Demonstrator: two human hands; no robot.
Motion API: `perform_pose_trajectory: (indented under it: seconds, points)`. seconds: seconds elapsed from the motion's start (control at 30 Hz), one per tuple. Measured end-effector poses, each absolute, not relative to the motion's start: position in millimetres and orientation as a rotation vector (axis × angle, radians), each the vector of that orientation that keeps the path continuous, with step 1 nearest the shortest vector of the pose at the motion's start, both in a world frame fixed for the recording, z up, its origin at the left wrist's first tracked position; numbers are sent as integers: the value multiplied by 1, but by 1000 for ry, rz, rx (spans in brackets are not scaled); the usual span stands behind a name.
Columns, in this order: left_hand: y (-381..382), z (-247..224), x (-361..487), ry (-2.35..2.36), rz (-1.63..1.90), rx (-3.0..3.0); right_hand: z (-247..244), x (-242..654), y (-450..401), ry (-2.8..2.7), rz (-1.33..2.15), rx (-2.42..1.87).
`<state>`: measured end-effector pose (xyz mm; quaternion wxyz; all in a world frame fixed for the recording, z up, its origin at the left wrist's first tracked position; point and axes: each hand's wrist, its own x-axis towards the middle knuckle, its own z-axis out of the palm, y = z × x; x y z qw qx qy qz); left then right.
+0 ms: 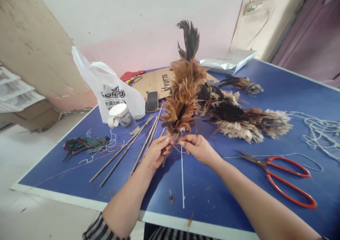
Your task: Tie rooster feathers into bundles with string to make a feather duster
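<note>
Upright above the table stands a feather bundle (pixel 183 91), rusty brown with dark plumes at its top. My left hand (pixel 158 150) is closed around the bundle's lower end and a thin stick. At the right side of that same end, my right hand (pixel 198 148) pinches with thumb and forefinger; what lies between those fingertips is too small to make out, though a thin string hangs close by. Red-handled scissors (pixel 265 164) lie to the right of my right hand, blades toward it. Several thin sticks (pixel 124 151) lie to the left of my left hand.
More feather bundles (pixel 247 121) and white string (pixel 318 130) lie on the right of the blue table (pixel 212 204). At the left are a plastic bag (pixel 106 87), a lidded jug (pixel 123 118), a phone (pixel 152 101) and a dark tangled bundle (pixel 86 144). Cardboard (pixel 148 82) lies behind.
</note>
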<state>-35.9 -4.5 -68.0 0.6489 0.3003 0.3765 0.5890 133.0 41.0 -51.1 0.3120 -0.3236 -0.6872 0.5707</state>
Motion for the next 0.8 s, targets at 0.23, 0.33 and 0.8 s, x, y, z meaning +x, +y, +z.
perform_pose_trajectory:
  seconds: [0.23,0.33,0.8]
  points:
    - [-6,-69,-25,946,1414,692,-47,129,26,-1924,1057,-544]
    - [-8,-66,-22,938,1456,678,-45,127,19,-1957,1084,-439]
    - [-7,-76,-19,1050,1593,751,-66,110,25,-1232,1847,-542]
